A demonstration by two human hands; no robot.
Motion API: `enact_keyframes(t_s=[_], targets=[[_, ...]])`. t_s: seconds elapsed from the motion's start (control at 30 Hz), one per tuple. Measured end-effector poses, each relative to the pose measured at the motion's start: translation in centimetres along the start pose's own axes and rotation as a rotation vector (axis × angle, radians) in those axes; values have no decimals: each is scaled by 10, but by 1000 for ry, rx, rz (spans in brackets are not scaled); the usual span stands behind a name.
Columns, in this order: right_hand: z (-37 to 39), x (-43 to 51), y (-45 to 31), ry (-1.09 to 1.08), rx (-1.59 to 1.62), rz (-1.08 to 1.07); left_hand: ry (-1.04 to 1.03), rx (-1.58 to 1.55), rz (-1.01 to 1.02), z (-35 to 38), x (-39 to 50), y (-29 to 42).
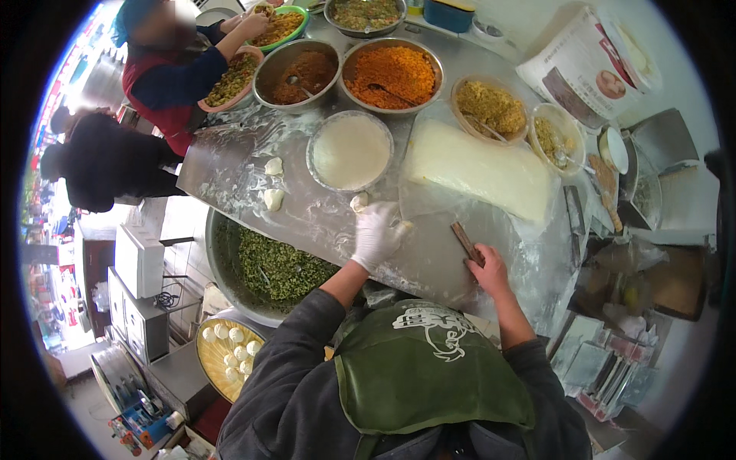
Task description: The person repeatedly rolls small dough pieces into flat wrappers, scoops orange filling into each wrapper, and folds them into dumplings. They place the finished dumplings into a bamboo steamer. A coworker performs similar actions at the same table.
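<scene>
My left hand wears a white glove and is over the steel table, its thumb spread to the right. A small dough piece is at its fingertips; whether the fingers grip it or only touch it is hard to see. Two more dough pieces, one farther and one nearer, lie to the left on the floured surface. In my bare right hand is the wooden handle of a tool, held low over the table. A large dough slab under plastic film lies beyond both hands.
A flour bowl stands ahead. Filling bowls, including one of orange filling, line the back. Below the table's left edge sits a basin of chopped greens, near a tray of buns. A co-worker works at far left.
</scene>
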State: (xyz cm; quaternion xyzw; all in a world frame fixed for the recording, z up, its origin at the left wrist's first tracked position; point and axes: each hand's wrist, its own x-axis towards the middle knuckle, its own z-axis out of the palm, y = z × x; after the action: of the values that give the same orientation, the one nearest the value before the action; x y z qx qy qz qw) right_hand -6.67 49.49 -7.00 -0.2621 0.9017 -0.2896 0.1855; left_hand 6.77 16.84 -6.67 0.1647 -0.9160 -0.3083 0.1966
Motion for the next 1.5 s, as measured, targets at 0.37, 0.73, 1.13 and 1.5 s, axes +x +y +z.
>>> enact_keyframes(t_s=[0.37, 0.73, 1.13, 1.5], targets=[[41, 44, -137, -239, 730, 46, -313, -612, -434, -46, -11, -27], [84, 32, -202, -379, 330, -194, -578, 270, -129, -49, -47, -14], [112, 83, -160, -456, 286, 256, -138, 128, -168, -72, -10, -67], [50, 43, -70, 291, 64, -19, -514, -132, -280, -20, -24, -43]])
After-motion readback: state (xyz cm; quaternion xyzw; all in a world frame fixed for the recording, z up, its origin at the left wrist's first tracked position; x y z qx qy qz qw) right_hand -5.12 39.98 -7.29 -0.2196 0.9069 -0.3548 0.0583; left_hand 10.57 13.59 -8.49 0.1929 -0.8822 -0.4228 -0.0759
